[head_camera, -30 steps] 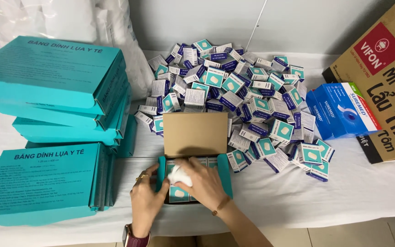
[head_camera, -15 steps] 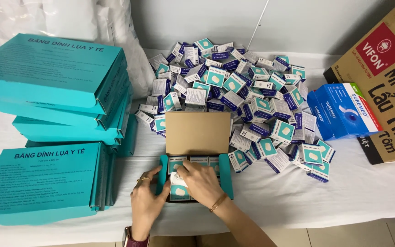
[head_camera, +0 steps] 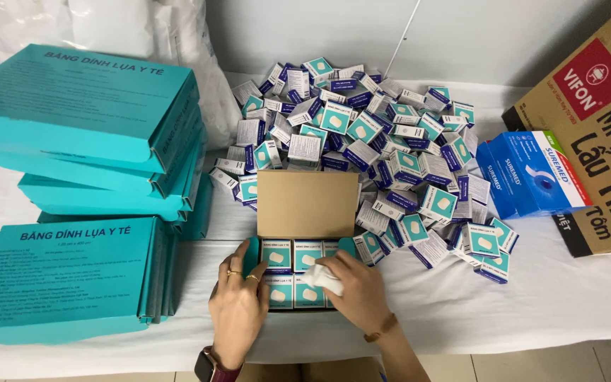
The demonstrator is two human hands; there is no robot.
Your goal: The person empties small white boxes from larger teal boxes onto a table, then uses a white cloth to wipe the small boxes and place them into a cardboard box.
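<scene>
The right hand (head_camera: 358,293) has its fingers closed on a white paper (head_camera: 322,278) over the open box (head_camera: 298,272) on the counter (head_camera: 532,304); the left hand (head_camera: 238,308) rests open against the box's side

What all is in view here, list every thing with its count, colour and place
Open carton: one, teal with brown flap, table front centre.
Small boxes: heaped pile, too many to count, teal, white and navy, behind the carton; several packed inside it.
Flat cartons: several stacked, teal, left.
Blue packs: two, right.
Cardboard box: one, brown, far right.
Tablecloth: white.
Plastic bags: white, back left.
Left hand: rings, on the carton's left edge.
Right hand: holding a white piece.
</scene>
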